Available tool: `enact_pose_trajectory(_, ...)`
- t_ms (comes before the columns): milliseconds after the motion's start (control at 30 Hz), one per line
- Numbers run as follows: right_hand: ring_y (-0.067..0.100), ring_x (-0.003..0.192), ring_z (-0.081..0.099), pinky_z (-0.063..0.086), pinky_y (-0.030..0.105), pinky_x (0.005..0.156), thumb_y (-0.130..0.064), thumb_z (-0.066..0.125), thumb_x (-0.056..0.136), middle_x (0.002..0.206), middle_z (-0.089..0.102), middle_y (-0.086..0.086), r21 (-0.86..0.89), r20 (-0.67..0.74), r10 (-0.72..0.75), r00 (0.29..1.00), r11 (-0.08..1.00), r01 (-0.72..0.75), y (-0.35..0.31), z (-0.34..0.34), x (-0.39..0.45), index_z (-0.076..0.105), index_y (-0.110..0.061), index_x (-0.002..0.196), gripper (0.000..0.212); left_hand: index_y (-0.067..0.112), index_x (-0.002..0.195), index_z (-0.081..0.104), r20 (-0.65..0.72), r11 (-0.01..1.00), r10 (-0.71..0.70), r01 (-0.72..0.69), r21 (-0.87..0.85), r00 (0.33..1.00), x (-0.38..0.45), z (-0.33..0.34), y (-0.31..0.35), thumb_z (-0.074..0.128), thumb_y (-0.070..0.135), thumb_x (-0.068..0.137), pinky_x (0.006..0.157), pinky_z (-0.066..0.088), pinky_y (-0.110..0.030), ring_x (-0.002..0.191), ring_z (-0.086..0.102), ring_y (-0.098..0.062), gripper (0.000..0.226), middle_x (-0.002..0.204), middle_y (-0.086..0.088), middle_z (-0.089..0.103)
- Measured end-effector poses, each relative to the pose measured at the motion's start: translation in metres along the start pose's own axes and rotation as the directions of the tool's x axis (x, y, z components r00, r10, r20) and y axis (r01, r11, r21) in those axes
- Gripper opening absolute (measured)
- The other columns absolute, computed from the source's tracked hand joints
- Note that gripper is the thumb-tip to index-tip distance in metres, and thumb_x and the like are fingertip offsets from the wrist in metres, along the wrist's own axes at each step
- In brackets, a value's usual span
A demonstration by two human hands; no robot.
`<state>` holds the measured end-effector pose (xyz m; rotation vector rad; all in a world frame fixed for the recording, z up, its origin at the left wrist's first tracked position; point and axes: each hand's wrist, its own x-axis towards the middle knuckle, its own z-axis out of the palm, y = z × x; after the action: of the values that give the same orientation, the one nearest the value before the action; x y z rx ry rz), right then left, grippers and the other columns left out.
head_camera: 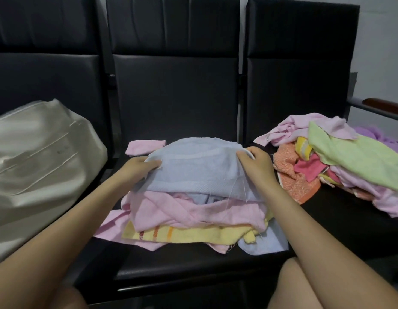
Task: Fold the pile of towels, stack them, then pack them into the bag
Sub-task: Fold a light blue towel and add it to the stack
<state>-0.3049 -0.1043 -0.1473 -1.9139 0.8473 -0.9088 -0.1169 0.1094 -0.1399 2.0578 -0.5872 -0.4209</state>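
Both hands pinch a pale blue terry towel [193, 168] atop the centre-seat stack.

Left hand [139, 167] grips the towel's left edge; right hand [255, 161] grips its right edge, fingers curled on the cloth. The towel rests on a stack of pink and yellow striped folded towels [189, 221] on the black padded seat [175, 103]. Cream fabric bag [37, 161] sits on the left seat; a loose multicoloured towel pile [340, 161] lies on the right seat.

Dim, flat indoor light; soft overall, perhaps slight motion blur; wide-angle bending at edges; dull sheen on seats [175, 101]
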Motion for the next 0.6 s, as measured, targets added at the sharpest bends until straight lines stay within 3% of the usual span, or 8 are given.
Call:
enact_pose_trajectory(167, 0.015, 0.075, 0.058, 0.046, 0.03, 0.067, -0.027, 0.06, 0.09, 0.078, 0.063, -0.001, 0.044, -0.036, -0.229, 0.973, 0.972, 0.23, -0.017, 0.005, -0.012, 0.062, -0.012, 0.083, 0.016, 0.024, 0.076, 0.064, -0.105, 0.978, 0.208, -0.203, 0.055, 0.973, -0.008, 0.007, 0.008, 0.051, 0.027, 0.097, 0.061, 0.04, -0.029, 0.067, 0.05, -0.014, 0.025, 0.073, 0.005, 0.059)
enact_pose_trajectory(267, 0.015, 0.076, 0.057, 0.045, 0.03, 0.069, -0.025, 0.057, 0.093, 0.08, 0.062, -0.003, -0.002, 0.017, -0.216, 0.976, 0.976, 0.217, -0.014, 0.001, -0.012, 0.062, -0.011, 0.088, 0.016, 0.011, 0.09, 0.065, -0.221, 0.948, 0.317, -0.298, 0.115, 0.922, -0.013, 0.01, 0.01, 0.044, 0.027, 0.1, 0.075, 0.045, -0.038, 0.084, 0.057, -0.022, 0.028, 0.086, 0.001, 0.062)
enact_pose_trajectory(367, 0.011, 0.076, 0.054, 0.043, 0.023, 0.065, -0.022, 0.056, 0.094, 0.083, 0.061, -0.003, 0.101, 0.018, -0.122, 0.992, 0.988, 0.12, -0.019, -0.015, -0.015, 0.063, -0.007, 0.093, 0.016, 0.013, 0.101, 0.065, -0.287, 0.922, 0.365, -0.386, -0.019, 0.886, -0.023, 0.002, 0.016, 0.042, 0.027, 0.101, 0.082, 0.049, -0.038, 0.095, 0.059, -0.02, 0.027, 0.101, -0.003, 0.064)
enact_pose_trajectory(433, 0.007, 0.076, 0.054, 0.042, 0.018, 0.064, -0.022, 0.055, 0.095, 0.083, 0.061, -0.008, 0.168, 0.051, -0.067, 0.996, 0.984, 0.058, -0.023, -0.031, -0.024, 0.064, -0.013, 0.093, 0.012, 0.025, 0.1, 0.066, -0.256, 0.901, 0.379, -0.418, -0.117, 0.889, -0.036, -0.003, 0.019, 0.044, 0.029, 0.099, 0.079, 0.049, -0.031, 0.095, 0.06, -0.011, 0.023, 0.103, 0.002, 0.066)
enact_pose_trajectory(500, 0.002, 0.072, 0.053, 0.042, 0.016, 0.062, -0.024, 0.056, 0.095, 0.083, 0.062, -0.008, 0.14, 0.135, -0.044, 0.99, 0.99, 0.025, -0.024, -0.048, -0.033, 0.065, -0.014, 0.094, 0.013, 0.032, 0.093, 0.067, -0.158, 0.922, 0.345, -0.365, -0.125, 0.925, -0.049, -0.007, 0.014, 0.047, 0.033, 0.096, 0.081, 0.047, -0.033, 0.094, 0.061, -0.011, 0.02, 0.101, 0.005, 0.067)
enact_pose_trajectory(600, 0.006, 0.067, 0.052, 0.041, 0.021, 0.06, -0.025, 0.059, 0.093, 0.083, 0.061, 0.011, -0.028, 0.317, -0.023, 0.948, 0.999, 0.033, -0.018, -0.062, -0.049, 0.064, 0.003, 0.096, 0.029, 0.022, 0.085, 0.069, 0.046, 0.98, 0.198, -0.199, 0.0, 0.979, -0.071, 0.0, -0.009, 0.051, 0.032, 0.097, 0.08, 0.047, -0.032, 0.092, 0.063, -0.016, 0.024, 0.093, 0.003, 0.069)
